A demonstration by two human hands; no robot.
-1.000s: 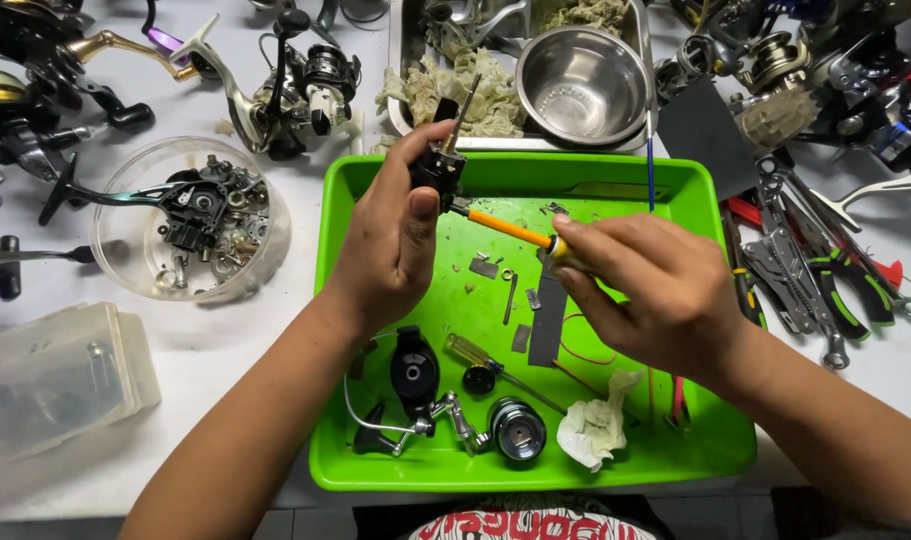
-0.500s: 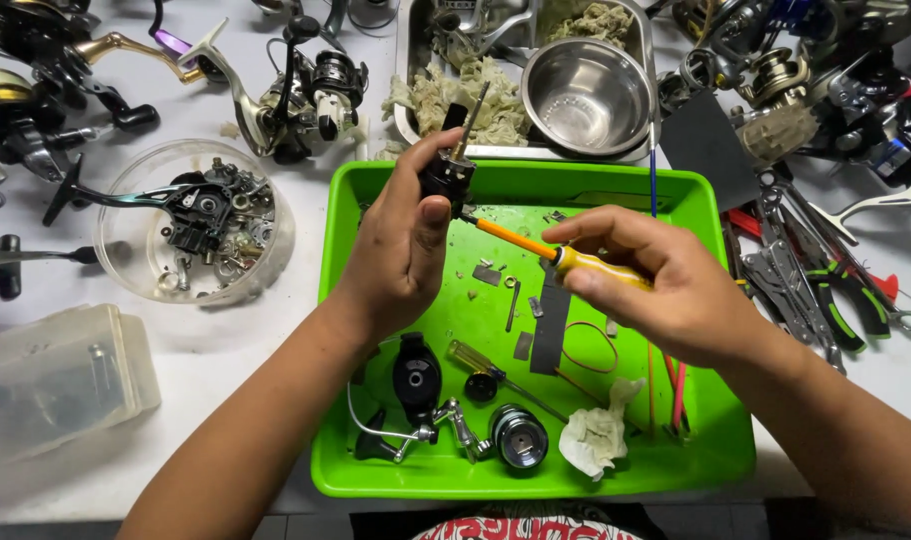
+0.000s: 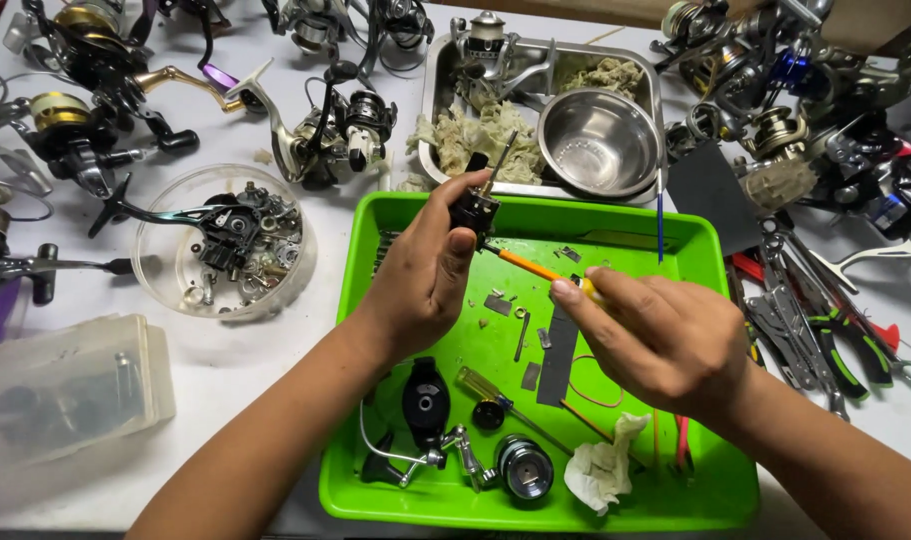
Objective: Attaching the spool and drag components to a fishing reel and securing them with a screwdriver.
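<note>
My left hand (image 3: 425, 285) pinches a small black reel part (image 3: 473, 208) between thumb and fingertips, held up over the far edge of the green tray (image 3: 375, 300). My right hand (image 3: 665, 335) is curled tight round the yellow handle of a screwdriver (image 3: 523, 264); its orange shaft runs up-left and its tip meets the underside of the black part.

On the tray floor under my hands: small grey plates and screws, a dark strip (image 3: 557, 355), a red rubber band (image 3: 590, 385). Near the tray's front edge: a black reel body (image 3: 425, 400), a second yellow-handled screwdriver (image 3: 495, 395), a round spool (image 3: 525, 467), a crumpled white rag (image 3: 600, 468).

Beyond the far edge sits a steel pan (image 3: 437, 120) with a steel bowl (image 3: 597, 140) and wadded greasy rags inside. Left of the tray on the white table: a clear round tub (image 3: 225, 240) of reel parts, then a clear plastic box (image 3: 70, 390) toward the front-left corner. Pliers (image 3: 825, 330) lie just off the right edge. Fishing reels (image 3: 335, 130) crowd the far side of the table.
</note>
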